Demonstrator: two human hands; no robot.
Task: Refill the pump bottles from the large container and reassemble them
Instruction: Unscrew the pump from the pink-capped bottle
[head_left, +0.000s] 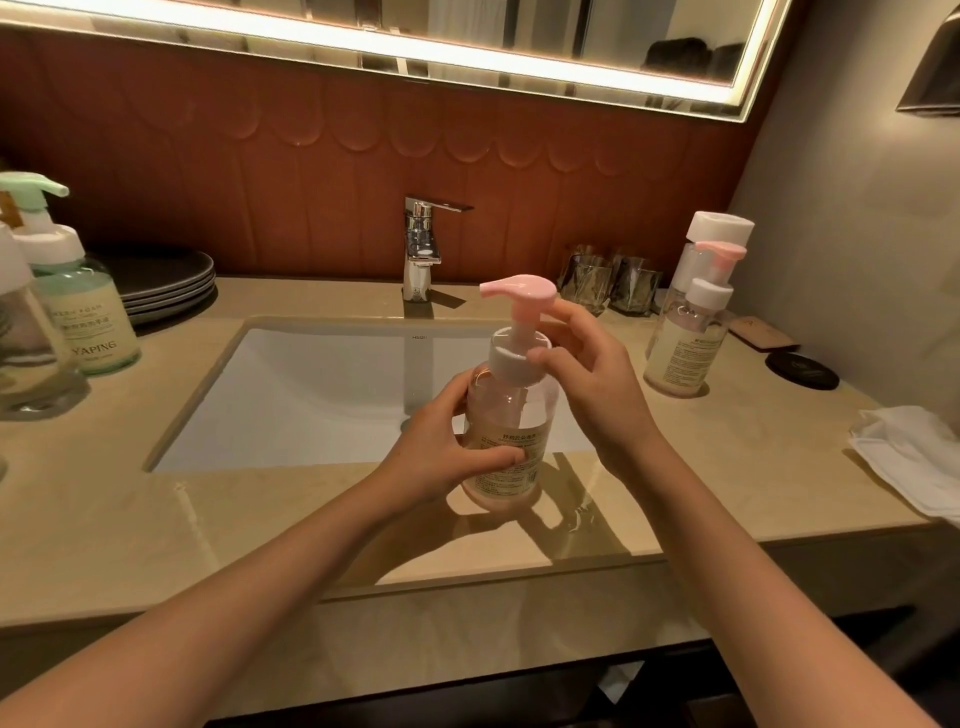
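A clear pump bottle (506, 431) with pinkish liquid stands on the front rim of the counter, just before the sink. Its pink pump head (517, 288) sits on a white collar (519, 361). My left hand (447, 447) grips the bottle's body from the left. My right hand (582, 374) curls round the white collar, thumb in front and fingers behind the pump neck. At the right stand another pink pump bottle (688, 338) and a taller white-capped bottle (717, 234) behind it. A green pump bottle (78, 291) stands at the left.
The white sink (322, 395) and chrome tap (421, 249) lie behind the bottle. Dark plates (161, 283) are stacked at the left, two glasses (610, 283) at the right. A white cloth (914, 457) lies at the right edge, near a dark round dish (802, 370).
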